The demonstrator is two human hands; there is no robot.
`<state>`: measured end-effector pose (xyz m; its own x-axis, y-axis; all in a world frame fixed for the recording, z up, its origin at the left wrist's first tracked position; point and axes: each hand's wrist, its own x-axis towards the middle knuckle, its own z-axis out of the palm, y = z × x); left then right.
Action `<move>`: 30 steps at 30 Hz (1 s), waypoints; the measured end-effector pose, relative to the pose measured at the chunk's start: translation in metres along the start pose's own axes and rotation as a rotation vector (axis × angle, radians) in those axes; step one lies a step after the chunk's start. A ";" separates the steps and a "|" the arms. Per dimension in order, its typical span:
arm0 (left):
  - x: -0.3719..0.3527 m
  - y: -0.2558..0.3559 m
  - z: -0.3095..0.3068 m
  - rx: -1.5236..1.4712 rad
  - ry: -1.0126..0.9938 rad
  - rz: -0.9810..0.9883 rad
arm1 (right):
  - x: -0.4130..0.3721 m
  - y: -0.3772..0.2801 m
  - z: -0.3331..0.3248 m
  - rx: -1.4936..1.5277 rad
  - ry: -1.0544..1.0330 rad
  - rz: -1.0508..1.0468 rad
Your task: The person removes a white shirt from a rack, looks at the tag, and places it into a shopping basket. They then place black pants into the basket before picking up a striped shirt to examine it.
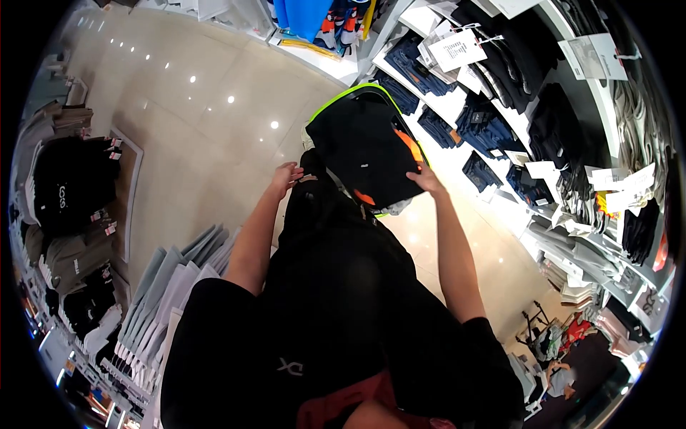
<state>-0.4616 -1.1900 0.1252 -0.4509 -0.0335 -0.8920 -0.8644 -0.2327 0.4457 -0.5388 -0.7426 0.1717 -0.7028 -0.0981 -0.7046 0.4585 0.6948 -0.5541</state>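
Observation:
A black folded garment (361, 146) with a small pale label lies on top of a basket with a lime-green rim (371, 86), just ahead of my legs. Orange cloth (409, 146) shows under the garment's right side. My right hand (426, 180) grips the garment's lower right edge, its thumb on top and its other fingers partly hidden. Beside my dark trouser leg, to the left of the garment, my left hand (287, 176) has its fingers loosely stretched and nothing visible in them.
On the right, shelves hold folded jeans (486, 129) and garments with a white price tag (457, 50). Black shirts (75, 171) sit on a display at left. Grey and white garments hang on a rack (168, 286) near my left elbow. A person (561, 379) is at lower right.

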 end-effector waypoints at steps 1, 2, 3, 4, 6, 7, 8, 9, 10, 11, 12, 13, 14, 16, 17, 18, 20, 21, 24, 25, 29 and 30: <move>-0.002 0.001 0.001 0.008 -0.003 0.006 | 0.010 0.025 0.012 -0.155 -0.027 0.118; -0.004 0.003 0.000 0.030 0.001 0.006 | 0.017 0.056 0.025 -0.352 -0.053 0.135; -0.004 0.005 -0.003 0.052 0.002 0.004 | 0.011 0.051 0.028 -0.397 -0.161 0.160; -0.003 0.006 -0.007 0.058 -0.007 0.013 | 0.004 0.039 0.031 -0.444 -0.268 0.188; -0.004 0.003 -0.013 0.039 0.002 0.042 | -0.001 0.029 0.024 -0.053 -0.255 0.203; -0.007 0.001 -0.016 0.044 0.013 0.033 | 0.000 0.030 0.019 0.113 -0.164 0.163; -0.009 -0.001 -0.017 0.042 0.008 0.030 | 0.004 0.031 0.007 0.158 -0.098 0.146; -0.009 -0.005 -0.021 0.084 0.027 -0.002 | 0.005 0.024 -0.013 0.217 -0.052 0.119; -0.006 -0.006 -0.025 0.128 0.045 -0.029 | 0.007 0.014 -0.037 0.276 -0.003 0.087; -0.003 -0.011 -0.028 0.119 0.058 -0.044 | 0.011 0.012 -0.058 0.364 0.115 0.005; -0.004 -0.011 -0.028 0.120 0.050 -0.040 | 0.015 0.011 -0.078 0.449 0.232 -0.077; -0.006 -0.011 -0.026 0.131 0.059 -0.047 | 0.016 -0.002 -0.101 0.440 0.312 -0.107; -0.006 -0.011 -0.025 0.139 0.071 -0.055 | 0.013 -0.021 -0.124 0.429 0.389 -0.139; -0.004 -0.011 -0.024 0.113 0.053 -0.042 | -0.001 -0.060 -0.154 0.629 0.509 -0.225; -0.006 -0.009 -0.021 0.096 0.039 -0.012 | -0.002 -0.070 -0.166 0.606 0.559 -0.239; -0.005 -0.009 -0.020 0.081 0.025 0.017 | 0.000 -0.076 -0.178 0.584 0.608 -0.253; -0.005 -0.006 -0.021 0.062 0.028 0.040 | 0.004 -0.087 -0.193 0.630 0.695 -0.387; -0.002 -0.006 -0.018 0.046 0.030 0.058 | 0.002 -0.098 -0.198 0.625 0.790 -0.422; -0.003 -0.006 -0.019 -0.004 0.026 0.065 | -0.009 -0.136 -0.216 0.322 1.124 -0.542; -0.003 -0.008 -0.020 -0.009 0.021 0.068 | -0.014 -0.154 -0.222 0.165 1.218 -0.574; -0.007 -0.018 -0.032 0.005 0.065 0.032 | -0.013 -0.203 -0.250 -0.356 1.433 -0.697; -0.010 -0.022 -0.034 0.011 0.072 0.022 | -0.016 -0.212 -0.255 -0.406 1.391 -0.600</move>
<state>-0.4306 -1.2177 0.1213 -0.4527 -0.1084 -0.8851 -0.8572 -0.2203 0.4654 -0.7637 -0.7067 0.4135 -0.7581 0.1296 0.6392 -0.0719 0.9575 -0.2794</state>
